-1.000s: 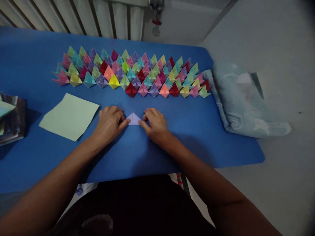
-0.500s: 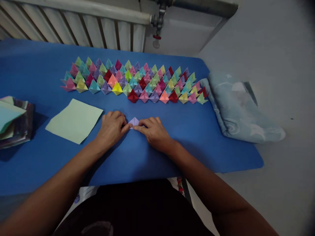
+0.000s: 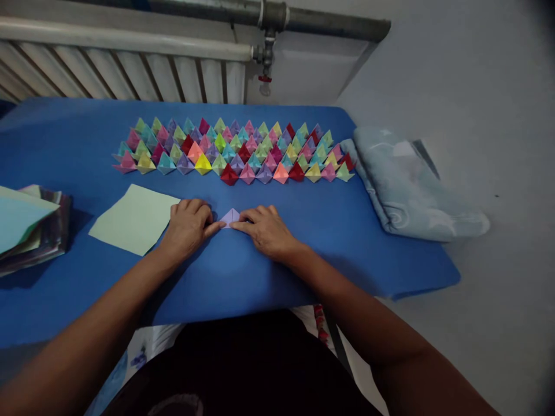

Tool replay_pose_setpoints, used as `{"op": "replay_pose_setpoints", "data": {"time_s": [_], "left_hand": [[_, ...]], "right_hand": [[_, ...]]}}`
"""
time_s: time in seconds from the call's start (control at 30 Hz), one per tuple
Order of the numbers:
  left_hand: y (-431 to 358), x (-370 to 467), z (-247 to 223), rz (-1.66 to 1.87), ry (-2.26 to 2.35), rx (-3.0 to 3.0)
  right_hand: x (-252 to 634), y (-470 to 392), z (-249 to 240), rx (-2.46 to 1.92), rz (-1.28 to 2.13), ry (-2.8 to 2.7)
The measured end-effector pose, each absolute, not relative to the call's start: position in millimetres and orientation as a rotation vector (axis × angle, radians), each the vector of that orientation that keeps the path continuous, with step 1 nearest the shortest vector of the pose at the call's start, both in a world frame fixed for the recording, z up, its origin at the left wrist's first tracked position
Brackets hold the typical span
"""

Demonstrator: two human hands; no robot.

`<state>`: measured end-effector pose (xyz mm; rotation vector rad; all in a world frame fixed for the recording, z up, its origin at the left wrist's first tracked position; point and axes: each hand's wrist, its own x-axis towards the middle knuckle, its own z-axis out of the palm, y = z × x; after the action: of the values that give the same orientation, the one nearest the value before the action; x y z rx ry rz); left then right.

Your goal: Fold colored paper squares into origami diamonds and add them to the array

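A small folded purple paper (image 3: 231, 216) with a pointed top lies on the blue table (image 3: 243, 271), between my two hands. My left hand (image 3: 188, 225) is closed at its left edge, thumb pressed on the lower corner. From the other side my right hand (image 3: 264, 228) pinches its right edge between thumb and forefinger. A pale green square sheet (image 3: 134, 219) lies flat beside my left hand, one corner touching or under it. Beyond the hands stand rows of small folded paper boats (image 3: 247, 173) in many colours.
At the left edge sits a stack of coloured paper (image 3: 26, 222) with a dark wrapper. A folded grey-blue blanket (image 3: 403, 190) lies on the table's right side. Behind the table are a white radiator (image 3: 130, 75) and a pipe with a red valve (image 3: 265, 78).
The view has tilted up a little and shifted, showing more of the pipe. Both hands remain on the purple paper; my right thumb has moved slightly toward its lower middle.
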<state>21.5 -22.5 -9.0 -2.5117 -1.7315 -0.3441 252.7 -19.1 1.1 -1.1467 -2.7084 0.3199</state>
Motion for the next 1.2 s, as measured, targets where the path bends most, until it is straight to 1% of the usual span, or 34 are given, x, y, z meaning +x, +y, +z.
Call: {"op": "replay_pose_setpoints", "data": {"time_s": [0.17,0.33,0.4,0.67,0.8,1.2], "left_hand": [[-26,17,-1,-0.361,-1.621,-2.522],[-36,32,0,-0.575,-1.404,-2.702],[-38,37,-5,-0.603,-1.375,-2.774],[-33,35,-7,-0.525,-1.299,-2.802],[-24,31,-4,-0.454,-1.331,-2.832],[-14,18,-12,-0.429,-1.436,-2.809]], "right_hand": [[254,-19,1,-1.116,0.290,-2.715],[254,-18,-2,-1.105,0.223,-2.716],[254,-18,-3,-1.105,0.232,-2.706],[253,-16,-3,-1.142,0.280,-2.727],[253,-16,-3,-1.130,0.287,-2.722],[257,-19,2,-1.112,0.291,-2.755]]}}
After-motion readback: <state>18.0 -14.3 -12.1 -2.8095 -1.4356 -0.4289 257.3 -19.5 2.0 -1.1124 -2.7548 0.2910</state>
